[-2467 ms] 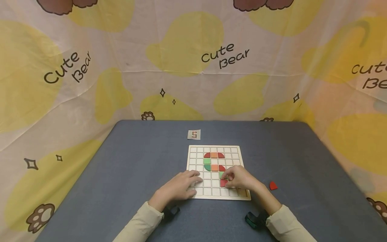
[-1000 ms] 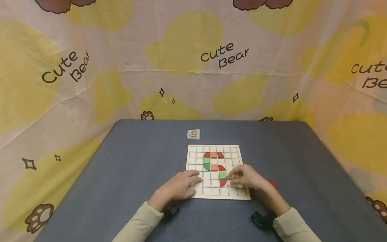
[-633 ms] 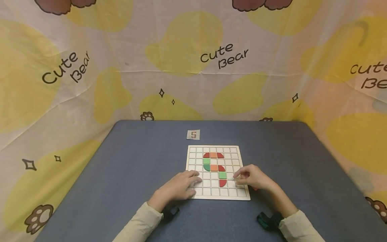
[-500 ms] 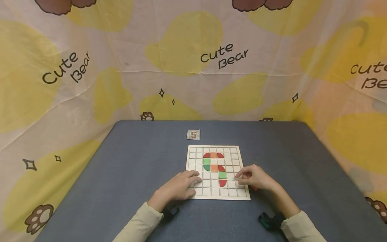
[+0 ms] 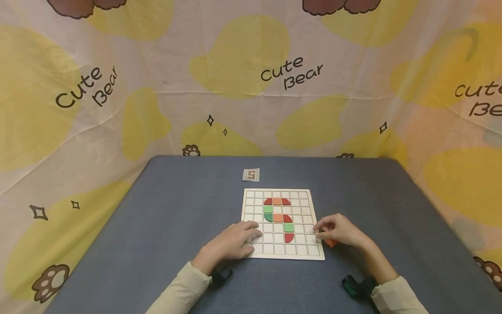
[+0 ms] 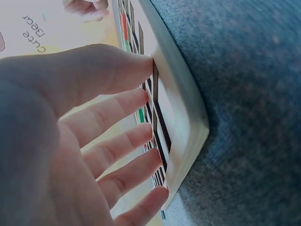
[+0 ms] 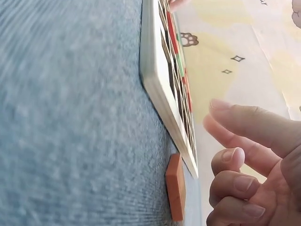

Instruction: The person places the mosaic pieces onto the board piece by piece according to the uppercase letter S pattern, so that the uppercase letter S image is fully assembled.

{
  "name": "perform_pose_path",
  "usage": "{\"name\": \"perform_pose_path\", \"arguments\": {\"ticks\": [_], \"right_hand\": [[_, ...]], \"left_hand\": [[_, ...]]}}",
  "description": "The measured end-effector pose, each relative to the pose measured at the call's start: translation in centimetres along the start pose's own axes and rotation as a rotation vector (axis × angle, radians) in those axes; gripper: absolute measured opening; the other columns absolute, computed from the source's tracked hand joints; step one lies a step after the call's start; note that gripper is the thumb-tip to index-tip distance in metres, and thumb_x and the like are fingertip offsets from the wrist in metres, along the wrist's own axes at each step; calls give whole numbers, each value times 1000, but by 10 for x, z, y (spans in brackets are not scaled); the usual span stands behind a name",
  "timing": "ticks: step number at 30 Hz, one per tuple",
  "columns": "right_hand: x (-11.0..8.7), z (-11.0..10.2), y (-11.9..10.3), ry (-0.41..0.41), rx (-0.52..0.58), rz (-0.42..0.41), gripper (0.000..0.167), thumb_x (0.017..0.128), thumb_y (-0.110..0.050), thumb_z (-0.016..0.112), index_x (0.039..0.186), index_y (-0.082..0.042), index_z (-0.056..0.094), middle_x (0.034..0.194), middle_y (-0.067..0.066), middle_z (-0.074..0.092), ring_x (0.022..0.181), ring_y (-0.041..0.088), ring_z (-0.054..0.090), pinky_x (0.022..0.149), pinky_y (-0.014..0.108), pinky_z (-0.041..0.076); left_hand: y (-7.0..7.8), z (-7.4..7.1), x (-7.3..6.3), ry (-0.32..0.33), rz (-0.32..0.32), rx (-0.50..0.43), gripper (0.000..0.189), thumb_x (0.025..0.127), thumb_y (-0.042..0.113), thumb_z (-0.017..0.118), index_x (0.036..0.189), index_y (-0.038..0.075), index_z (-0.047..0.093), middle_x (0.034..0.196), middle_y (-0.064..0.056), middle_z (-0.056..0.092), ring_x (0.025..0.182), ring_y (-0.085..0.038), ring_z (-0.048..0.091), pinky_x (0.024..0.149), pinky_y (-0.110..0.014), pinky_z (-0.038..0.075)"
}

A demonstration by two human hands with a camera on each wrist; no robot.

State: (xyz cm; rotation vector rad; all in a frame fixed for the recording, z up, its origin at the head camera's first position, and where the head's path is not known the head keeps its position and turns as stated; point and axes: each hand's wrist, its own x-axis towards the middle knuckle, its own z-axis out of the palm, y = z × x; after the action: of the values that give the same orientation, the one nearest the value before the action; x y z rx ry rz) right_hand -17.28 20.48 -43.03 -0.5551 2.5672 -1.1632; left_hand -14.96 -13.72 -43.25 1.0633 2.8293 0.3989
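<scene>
The white gridded board (image 5: 270, 248) lies on the table, with colored tiles set in a bent line. At its lower end sit a light green square tile (image 5: 288, 227) and a red rounded tile (image 5: 289, 237). My left hand (image 5: 235, 240) rests its fingertips on the board's left side, fingers spread; the left wrist view shows the thumb near the board's edge. My right hand (image 5: 339, 229) hovers at the board's right edge, thumb and index finger extended, the others loosely curled, nothing held. Below it an orange tile (image 7: 175, 188) lies on the table beside the board, partly covered in the head view.
A small card (image 5: 251, 175) with a colored pattern on a grid lies beyond the board. The blue-grey table (image 5: 188, 196) meets a patterned cloth backdrop (image 5: 235, 65). Further tiles, red (image 5: 268, 201), orange (image 5: 277, 217) and green (image 5: 268, 217), fill squares in the board's upper half.
My right hand has let go of the red rounded tile on the board and moved right to the board's edge, uncovering the orange tile. The loose red tile is now hidden. My left hand has stayed put.
</scene>
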Motion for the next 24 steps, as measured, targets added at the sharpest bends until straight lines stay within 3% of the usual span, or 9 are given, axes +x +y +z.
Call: {"name": "perform_pose_path", "arguments": {"ticks": [7, 15, 24], "right_hand": [[-2, -5, 8, -9, 0, -20, 21, 80, -15, 75, 94, -1, 73, 63, -6, 43, 52, -2, 37, 47, 17, 29], [-8, -16, 18, -81, 37, -68, 27, 83, -13, 73, 101, 7, 70, 63, -7, 45, 53, -3, 38, 50, 18, 35], [-10, -24, 26, -136, 40, -45, 33, 81, -15, 75, 104, 7, 68, 66, -5, 50, 54, -2, 41, 50, 18, 36]], "left_hand": [[0, 0, 0, 4, 3, 5, 39, 85, 21, 63, 124, 16, 63, 135, -6, 58, 124, -23, 56, 103, -44, 47], [0, 0, 1, 1, 1, 7, 39, 85, 20, 63, 124, 16, 63, 135, -7, 57, 124, -24, 56, 103, -44, 47], [0, -2, 0, -5, 7, 7, 39, 86, 22, 63, 124, 16, 63, 136, -7, 57, 125, -24, 55, 104, -45, 46]]}}
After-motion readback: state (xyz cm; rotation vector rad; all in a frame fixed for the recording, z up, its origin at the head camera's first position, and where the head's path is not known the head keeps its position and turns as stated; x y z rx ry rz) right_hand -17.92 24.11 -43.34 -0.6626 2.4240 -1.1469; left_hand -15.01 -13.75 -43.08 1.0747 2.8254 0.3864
